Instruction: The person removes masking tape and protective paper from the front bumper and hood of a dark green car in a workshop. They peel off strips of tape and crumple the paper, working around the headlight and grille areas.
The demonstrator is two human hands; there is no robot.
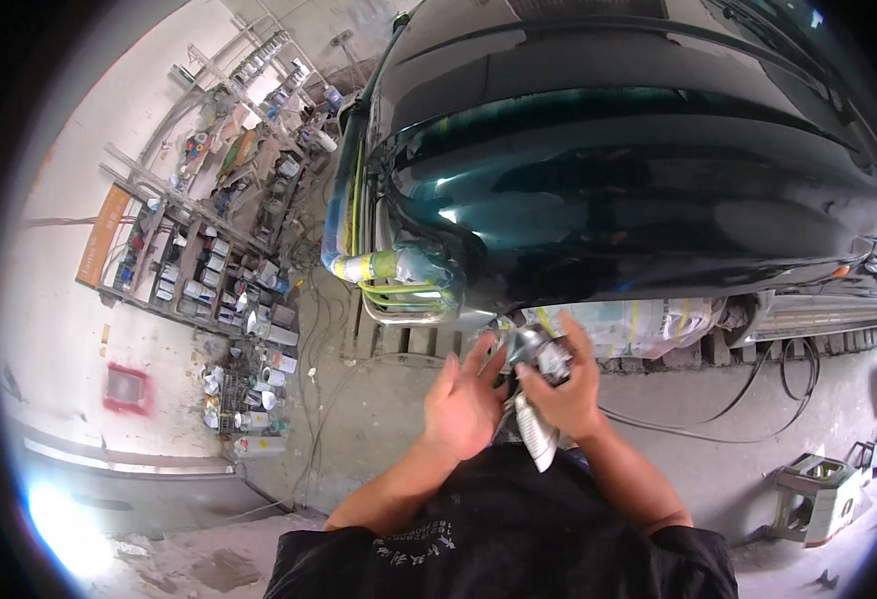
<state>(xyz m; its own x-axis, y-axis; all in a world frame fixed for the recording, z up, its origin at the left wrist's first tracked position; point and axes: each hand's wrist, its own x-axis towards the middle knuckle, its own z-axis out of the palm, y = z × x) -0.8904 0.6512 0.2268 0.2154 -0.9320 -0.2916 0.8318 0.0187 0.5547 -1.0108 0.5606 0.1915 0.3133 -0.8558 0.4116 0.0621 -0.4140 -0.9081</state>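
Just in front of me, my right hand (565,392) is closed round a small dark and silvery object (545,354), blurred, so its kind cannot be made out. A strip of white paper (535,436) with print on it hangs below that hand. Beside it, my left hand (463,406) is open, palm turned inward, its fingers apart and close to the object. Both hands are close below the lower edge of a glossy dark green vehicle body (598,205). The gap between the hands is partly hidden by the fingers.
Masking film and yellow-green tape (398,267) wrap the vehicle's left corner; masking sheets (648,324) cover its lower part. Black hoses (808,374) loop over the floor at right, near a stool (813,499). Shelves with several cans (199,275) line the left wall.
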